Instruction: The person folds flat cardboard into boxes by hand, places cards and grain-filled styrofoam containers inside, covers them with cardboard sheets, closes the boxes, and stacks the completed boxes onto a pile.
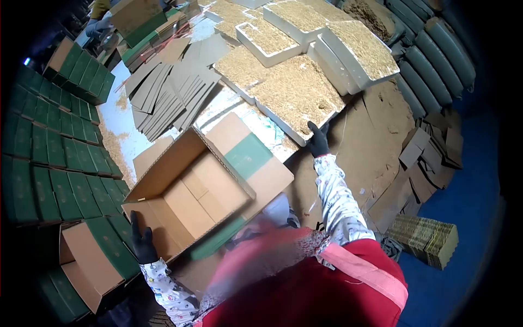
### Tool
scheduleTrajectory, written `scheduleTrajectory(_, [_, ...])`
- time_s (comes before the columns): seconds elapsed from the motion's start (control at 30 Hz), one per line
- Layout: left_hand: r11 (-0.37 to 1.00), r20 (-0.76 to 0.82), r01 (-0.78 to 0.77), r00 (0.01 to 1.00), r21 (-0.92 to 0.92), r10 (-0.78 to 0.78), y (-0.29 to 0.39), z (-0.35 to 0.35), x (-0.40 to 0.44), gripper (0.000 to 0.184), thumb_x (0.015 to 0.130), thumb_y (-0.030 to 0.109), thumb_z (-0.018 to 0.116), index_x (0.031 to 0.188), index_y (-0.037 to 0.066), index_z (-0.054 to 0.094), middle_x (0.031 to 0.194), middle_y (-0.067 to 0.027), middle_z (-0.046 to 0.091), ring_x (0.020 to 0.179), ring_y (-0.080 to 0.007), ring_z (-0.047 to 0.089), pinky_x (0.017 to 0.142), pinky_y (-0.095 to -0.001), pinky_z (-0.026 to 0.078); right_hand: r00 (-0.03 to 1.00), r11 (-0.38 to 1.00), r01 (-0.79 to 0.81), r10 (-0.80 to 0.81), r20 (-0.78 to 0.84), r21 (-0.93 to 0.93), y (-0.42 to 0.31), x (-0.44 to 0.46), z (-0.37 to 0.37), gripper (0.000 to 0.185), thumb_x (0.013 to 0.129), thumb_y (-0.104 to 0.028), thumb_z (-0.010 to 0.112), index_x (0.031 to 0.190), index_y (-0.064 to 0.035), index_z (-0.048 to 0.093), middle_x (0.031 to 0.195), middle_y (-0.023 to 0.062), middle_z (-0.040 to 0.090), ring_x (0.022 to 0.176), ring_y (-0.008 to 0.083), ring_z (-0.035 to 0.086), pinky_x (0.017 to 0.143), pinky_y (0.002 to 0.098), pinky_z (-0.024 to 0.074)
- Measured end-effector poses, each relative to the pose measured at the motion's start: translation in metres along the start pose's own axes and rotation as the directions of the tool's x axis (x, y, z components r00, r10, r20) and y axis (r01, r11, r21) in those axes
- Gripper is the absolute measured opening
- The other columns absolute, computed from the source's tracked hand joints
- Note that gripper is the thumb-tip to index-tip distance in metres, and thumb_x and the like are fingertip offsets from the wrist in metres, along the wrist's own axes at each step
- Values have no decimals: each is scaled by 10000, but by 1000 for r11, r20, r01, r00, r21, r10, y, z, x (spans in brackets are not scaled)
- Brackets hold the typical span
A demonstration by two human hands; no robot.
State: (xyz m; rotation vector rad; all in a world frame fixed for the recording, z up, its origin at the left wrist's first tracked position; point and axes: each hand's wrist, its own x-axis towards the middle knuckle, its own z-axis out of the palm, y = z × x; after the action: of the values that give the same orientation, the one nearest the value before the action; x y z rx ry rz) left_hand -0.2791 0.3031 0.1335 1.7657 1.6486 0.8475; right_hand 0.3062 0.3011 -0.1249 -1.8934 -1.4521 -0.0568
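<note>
My left hand (143, 240), in a black glove, grips the near left edge of an open cardboard box (199, 188). The box is tilted, brown inside with some green outside, and nothing lies in it. Its flaps are spread outward. My right hand (319, 140), also in a black glove, holds the near corner of a white tray (283, 129). Its thumb is on top and the other fingers are partly hidden. Tan, crumbly shavings (297, 90) fill this tray level with its rim.
More filled trays (359, 52) stand behind. Flat grey cardboard sheets (177, 95) lie on the table. Green boxes (54, 139) are stacked at left, with an open box (90, 261) below. Grey sacks (441, 54), cardboard scraps (422, 169) and a bundled stack (425, 237) are at right. A person (101, 22) is far back.
</note>
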Motion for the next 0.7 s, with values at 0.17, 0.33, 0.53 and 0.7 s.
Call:
scheduleTrajectory(0.17, [1000,-39,-25,999,10,26,4,6,-2,512,851,88,490,1328,-24,342,1369,-159,373,1280,-259,331,1057,-343,232,992,990,64,-50,-116,123,-3,11,-14,603,629,40,680,1173,-88,456,1139,166,489,1125,340,449,965,409,362])
scheduleTrajectory(0.33, [997,-79,30,996,-75,-36,3,7,-3,494,862,95,485,1323,-27,352,1365,-167,376,1269,-244,348,1042,-331,258,949,651,-309,170,265,694,-41,29,-68,593,657,1,713,1181,-21,435,1146,149,534,1059,227,534,883,374,459])
scheduleTrajectory(0.53, [993,-168,11,985,-117,-30,5,19,11,452,885,140,504,1300,-6,403,1313,-158,445,1207,-200,426,996,-294,325,946,761,102,-274,174,641,-196,94,-172,652,667,23,737,1200,20,363,1136,164,510,1050,232,529,913,365,417])
scheduleTrajectory(0.7, [803,-78,-16,996,-596,-39,-73,64,86,521,956,362,294,1321,-2,364,1331,-107,413,1229,-177,371,1061,-303,236,785,310,-124,-551,284,943,-316,151,-166,661,643,21,749,1199,-28,395,1267,164,410,1159,245,450,955,367,380])
